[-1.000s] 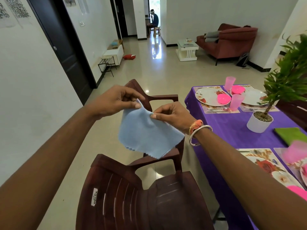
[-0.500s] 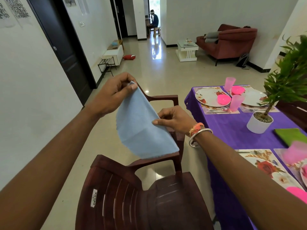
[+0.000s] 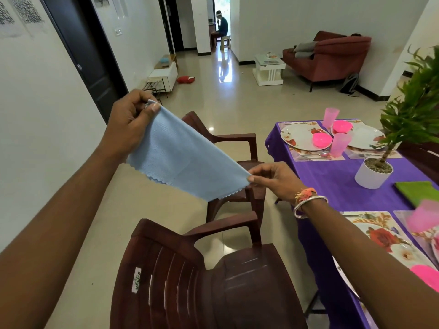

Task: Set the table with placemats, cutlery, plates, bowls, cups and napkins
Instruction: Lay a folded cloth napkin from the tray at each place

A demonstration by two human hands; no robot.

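A light blue napkin (image 3: 185, 160) is stretched diagonally in the air above two brown chairs, left of the table. My left hand (image 3: 129, 122) pinches its upper corner, and my right hand (image 3: 275, 180) pinches the lower right corner. On the purple table (image 3: 332, 186) the far places hold white floral plates (image 3: 300, 136), pink bowls (image 3: 322, 140) and pink cups (image 3: 339, 144) on placemats, with a spoon (image 3: 318, 155) beside them. A green napkin (image 3: 415, 191) lies at the right edge. Near me a floral placemat (image 3: 384, 236) carries a plate and a pink bowl (image 3: 425, 276).
A potted plant in a white pot (image 3: 373, 174) stands mid-table. A brown plastic chair (image 3: 209, 276) is right below my arms, another (image 3: 237, 148) beyond it. A sofa (image 3: 332, 55), a white side table and a seated person lie far back across the tiled floor.
My hands have pulled apart: the left rose up and left, the right dropped down and right. The napkin went from hanging loosely between close hands to being stretched taut.
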